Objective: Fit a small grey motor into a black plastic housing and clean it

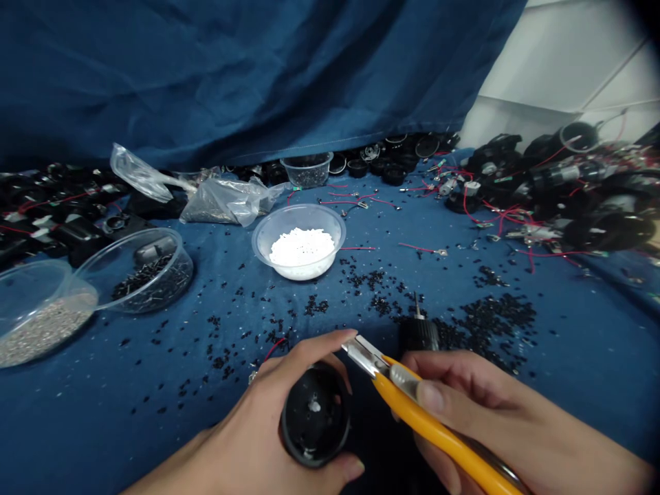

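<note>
My left hand (268, 426) is wrapped round a round black plastic part (314, 414) with a small white spot in its middle. My right hand (495, 419) grips a yellow utility knife (427, 425). Its metal blade tip (358, 350) lies against my left index finger, just above the black part's rim. A small black screwdriver-like tool (419, 330) stands just beyond the knife, partly hidden behind my right fingers. Both hands are low in the view, over the blue cloth (567, 357).
A white bowl (299, 240) of white bits sits at centre. Two clear tubs stand at left, one with dark pins (149, 271), one with pale pieces (36, 316). Small black bits litter the cloth. Black parts with red wires (541, 199) pile up at right, plastic bags (221, 196) at back.
</note>
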Demonstrator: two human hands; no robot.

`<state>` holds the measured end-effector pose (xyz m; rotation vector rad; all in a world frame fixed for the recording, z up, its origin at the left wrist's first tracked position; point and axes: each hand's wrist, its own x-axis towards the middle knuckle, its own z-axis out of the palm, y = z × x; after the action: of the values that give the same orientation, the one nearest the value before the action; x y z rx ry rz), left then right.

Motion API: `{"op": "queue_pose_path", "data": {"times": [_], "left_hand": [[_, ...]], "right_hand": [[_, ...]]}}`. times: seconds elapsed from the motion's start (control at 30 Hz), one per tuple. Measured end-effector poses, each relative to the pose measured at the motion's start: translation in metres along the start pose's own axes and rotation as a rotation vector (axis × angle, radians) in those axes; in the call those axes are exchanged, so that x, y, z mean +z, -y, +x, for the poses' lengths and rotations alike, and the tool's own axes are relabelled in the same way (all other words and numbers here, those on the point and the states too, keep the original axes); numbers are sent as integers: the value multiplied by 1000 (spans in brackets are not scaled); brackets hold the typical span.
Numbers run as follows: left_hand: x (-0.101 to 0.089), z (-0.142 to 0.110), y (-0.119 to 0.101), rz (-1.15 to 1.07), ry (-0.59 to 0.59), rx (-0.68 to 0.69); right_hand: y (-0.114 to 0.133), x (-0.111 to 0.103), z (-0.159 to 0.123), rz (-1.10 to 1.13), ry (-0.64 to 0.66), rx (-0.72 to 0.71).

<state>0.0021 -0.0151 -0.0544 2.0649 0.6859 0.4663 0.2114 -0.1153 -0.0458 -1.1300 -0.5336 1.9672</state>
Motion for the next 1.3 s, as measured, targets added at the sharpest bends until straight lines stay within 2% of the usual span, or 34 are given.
{"op": "queue_pose_path", "data": {"times": [0.3, 0.47, 0.57, 0.67, 0.93, 1.07, 1.17, 1.3], "left_hand": [[-2, 2, 0, -46, -5, 44], [-4, 3, 1, -49, 23, 52], [-4, 3, 3, -24, 51, 102], [-4, 2, 4, -31, 63, 120], [-4, 5, 1, -141, 97, 14], [-4, 5, 0, -133, 129, -32], [-5, 6, 0, -123, 127, -5], [-6, 6, 1, -101, 110, 57]], "right_hand": [[0, -2, 0, -21, 36, -19], [0, -2, 2, -9, 19, 4], [1, -1, 1, 4, 7, 5], [-1, -1, -1, 5, -19, 14], [1, -10, -1, 100, -195, 12], [8, -9, 3, 106, -219, -85], [12, -7, 6, 86, -214, -162], [16, -6, 5, 76, -141, -202]]}}
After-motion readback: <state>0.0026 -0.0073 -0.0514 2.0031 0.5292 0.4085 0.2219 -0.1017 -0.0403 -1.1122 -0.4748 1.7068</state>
